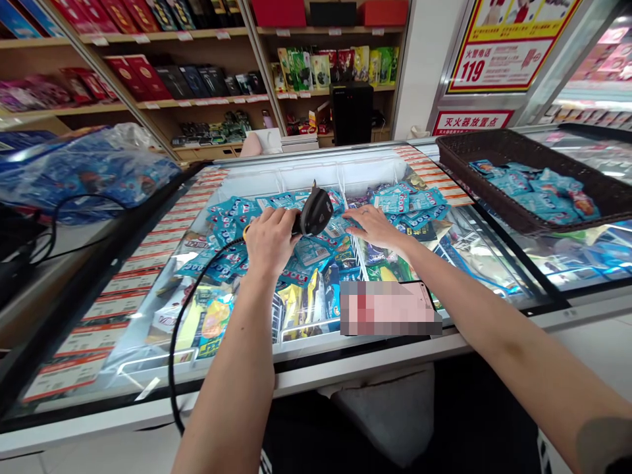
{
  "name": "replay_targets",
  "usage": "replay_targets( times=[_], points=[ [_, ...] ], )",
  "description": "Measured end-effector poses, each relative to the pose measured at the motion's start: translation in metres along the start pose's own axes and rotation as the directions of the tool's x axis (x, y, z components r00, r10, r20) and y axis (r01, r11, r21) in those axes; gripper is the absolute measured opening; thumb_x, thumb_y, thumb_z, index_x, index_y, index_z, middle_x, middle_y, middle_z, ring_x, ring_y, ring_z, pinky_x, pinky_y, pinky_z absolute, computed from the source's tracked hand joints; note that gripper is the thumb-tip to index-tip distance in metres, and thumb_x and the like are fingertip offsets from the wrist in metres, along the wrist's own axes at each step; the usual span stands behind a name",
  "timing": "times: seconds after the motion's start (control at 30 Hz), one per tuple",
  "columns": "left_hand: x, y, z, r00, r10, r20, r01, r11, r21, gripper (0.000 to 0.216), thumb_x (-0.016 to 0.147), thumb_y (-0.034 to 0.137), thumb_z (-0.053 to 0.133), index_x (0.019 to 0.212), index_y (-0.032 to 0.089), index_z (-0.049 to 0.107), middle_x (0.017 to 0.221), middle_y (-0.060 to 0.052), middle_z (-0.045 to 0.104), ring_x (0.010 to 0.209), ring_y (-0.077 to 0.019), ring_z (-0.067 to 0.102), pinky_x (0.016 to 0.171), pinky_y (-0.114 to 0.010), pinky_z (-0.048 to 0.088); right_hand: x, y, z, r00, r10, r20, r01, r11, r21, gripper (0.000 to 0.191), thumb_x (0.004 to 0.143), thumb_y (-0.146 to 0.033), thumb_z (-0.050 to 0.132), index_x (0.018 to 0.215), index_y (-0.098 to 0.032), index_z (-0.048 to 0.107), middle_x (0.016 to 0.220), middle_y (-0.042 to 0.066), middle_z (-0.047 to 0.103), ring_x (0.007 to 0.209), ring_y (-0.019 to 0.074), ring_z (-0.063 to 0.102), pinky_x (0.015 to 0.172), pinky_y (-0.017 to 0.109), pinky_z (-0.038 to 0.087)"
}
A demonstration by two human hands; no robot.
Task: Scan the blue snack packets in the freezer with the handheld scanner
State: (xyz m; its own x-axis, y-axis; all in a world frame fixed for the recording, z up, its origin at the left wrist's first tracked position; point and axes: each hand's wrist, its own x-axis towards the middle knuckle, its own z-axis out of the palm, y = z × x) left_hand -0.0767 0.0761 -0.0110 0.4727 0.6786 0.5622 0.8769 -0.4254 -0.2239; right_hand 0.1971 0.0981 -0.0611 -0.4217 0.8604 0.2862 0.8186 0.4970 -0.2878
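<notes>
My left hand [269, 240] is closed round the handle of a black barcode scanner [316, 210], whose head points down at the teal ice-cream packets [232, 220] in the open chest freezer [316, 164]. A black cable [180, 329] runs from the scanner down over the freezer's front edge. My right hand [372, 224] lies with fingers stretched out on the teal packets [409, 201] just right of the scanner. A phone [390, 306] with a blurred screen lies on the freezer's glass lid by my right forearm.
A dark wicker basket [498, 141] with more teal packets stands on the freezer at the right. A plastic bag of blue packets [83, 168] lies at the left. Shelves of boxed goods [197, 79] line the back wall. Price labels [123, 283] run along the freezer's left rim.
</notes>
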Motion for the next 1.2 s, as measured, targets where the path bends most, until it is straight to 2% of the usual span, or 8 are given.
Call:
replay_targets(
  times=[0.1,0.23,0.37,0.47,0.6,0.77,1.03,1.2],
  points=[
    [0.000,0.000,0.000,1.000,0.006,-0.001,-0.006,1.000,-0.001,0.034,0.087,0.031,0.060,0.119,0.021,0.059,0.099,-0.011,0.068,0.102,-0.0314,0.059,0.077,-0.040,0.042,0.000,0.001,-0.004,1.000,0.016,-0.013,-0.016,1.000,0.024,0.053,0.093,-0.053,0.052,0.134,-0.020,0.057,0.136,0.012,0.057,0.124,0.0329,0.045,0.104,0.050,0.037],
    [-0.001,0.000,0.003,1.000,0.017,-0.008,-0.017,1.000,-0.008,0.034,0.087,0.031,0.059,0.120,0.021,0.059,0.098,-0.011,0.067,0.102,-0.0310,0.059,0.077,-0.040,0.042,0.002,0.002,-0.004,0.997,0.057,-0.042,-0.058,0.998,-0.010,0.071,0.083,-0.056,0.066,0.140,-0.016,0.052,0.128,0.017,0.055,0.122,0.0337,0.045,0.106,0.049,0.036],
    [-0.001,-0.001,0.004,0.999,0.029,-0.021,-0.030,0.999,-0.012,0.034,0.087,0.030,0.058,0.121,0.022,0.059,0.098,-0.011,0.067,0.101,-0.0309,0.059,0.078,-0.040,0.042,0.001,0.002,-0.004,0.988,0.102,-0.112,-0.099,0.994,0.038,0.069,0.072,-0.059,0.076,0.127,-0.018,0.061,0.120,0.015,0.053,0.120,0.0338,0.046,0.106,0.050,0.036],
    [-0.001,-0.001,0.004,0.999,0.038,-0.022,-0.039,0.999,-0.018,0.034,0.087,0.030,0.059,0.120,0.022,0.059,0.097,-0.011,0.068,0.100,-0.0308,0.060,0.077,-0.039,0.042,-0.002,0.004,-0.007,0.970,0.138,-0.202,-0.114,0.986,0.124,0.066,0.070,-0.049,0.081,0.123,-0.018,0.058,0.124,0.015,0.053,0.124,0.0327,0.046,0.105,0.048,0.038],
    [0.001,0.002,0.002,0.999,0.051,-0.014,-0.051,0.998,-0.044,0.031,0.087,0.030,0.059,0.118,0.022,0.060,0.097,-0.011,0.068,0.100,-0.0303,0.060,0.075,-0.039,0.042,-0.006,0.010,-0.013,0.929,0.218,-0.299,-0.142,0.956,0.256,0.050,0.079,-0.030,0.070,0.125,-0.020,0.051,0.123,0.011,0.060,0.112,0.0287,0.056,0.099,0.044,0.043],
    [0.003,0.010,-0.005,0.994,0.107,0.023,-0.105,0.991,-0.080,0.030,0.085,0.026,0.061,0.115,0.022,0.062,0.098,-0.010,0.069,0.100,-0.0299,0.061,0.077,-0.039,0.043,-0.009,0.024,-0.020,0.875,0.287,-0.389,-0.168,0.935,0.311,0.040,0.085,-0.025,0.052,0.124,-0.018,0.053,0.116,0.011,0.065,0.104,0.0276,0.061,0.094,0.043,0.046],
    [0.005,0.019,-0.006,0.981,0.173,0.087,-0.163,0.980,-0.114,0.033,0.085,0.029,0.061,0.117,0.021,0.062,0.098,-0.011,0.069,0.100,-0.0296,0.061,0.077,-0.039,0.045,-0.011,0.035,-0.027,0.851,0.379,-0.364,-0.251,0.902,0.352,0.041,0.089,-0.032,0.042,0.126,-0.018,0.052,0.085,0.006,0.064,0.080,0.0249,0.061,0.081,0.039,0.050],
    [0.005,0.021,-0.005,0.977,0.193,0.095,-0.183,0.978,-0.105,0.032,0.084,0.029,0.062,0.116,0.021,0.062,0.098,-0.011,0.069,0.097,-0.0292,0.061,0.074,-0.038,0.044,-0.011,0.038,-0.026,0.857,0.382,-0.345,-0.256,0.898,0.357,0.041,0.091,-0.031,0.039,0.128,-0.018,0.049,0.082,0.005,0.062,0.075,0.0227,0.060,0.077,0.037,0.050]
  ],
)
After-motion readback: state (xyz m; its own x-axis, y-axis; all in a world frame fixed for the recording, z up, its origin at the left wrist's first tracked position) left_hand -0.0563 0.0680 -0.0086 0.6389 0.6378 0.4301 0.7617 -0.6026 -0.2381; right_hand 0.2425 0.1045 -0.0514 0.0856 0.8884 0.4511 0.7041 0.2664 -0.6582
